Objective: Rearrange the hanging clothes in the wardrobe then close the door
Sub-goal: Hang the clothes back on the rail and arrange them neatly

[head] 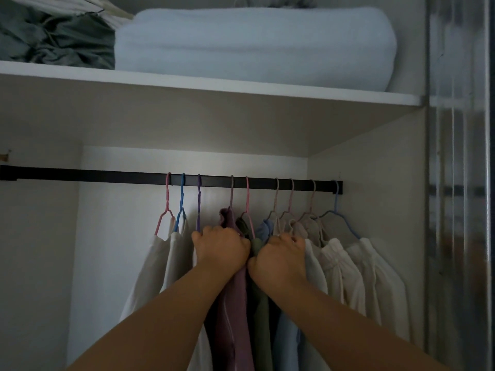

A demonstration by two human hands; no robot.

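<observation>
Head view: left hand (220, 246) grips the purple garment (233, 303); right hand (281, 259) grips the cream shirts (316, 266) on the black rail (107, 175).

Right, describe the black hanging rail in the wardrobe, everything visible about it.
The black rail is a flat, dark bar, seemingly metal, running level across the wardrobe under the white shelf. Its right end meets the side wall; its left end reaches the frame edge. Nine hanger hooks sit over it, all on its right half: pink, blue, purple, then paler ones, the last blue by the right wall. The left stretch is bare. Neither hand touches it.
</observation>
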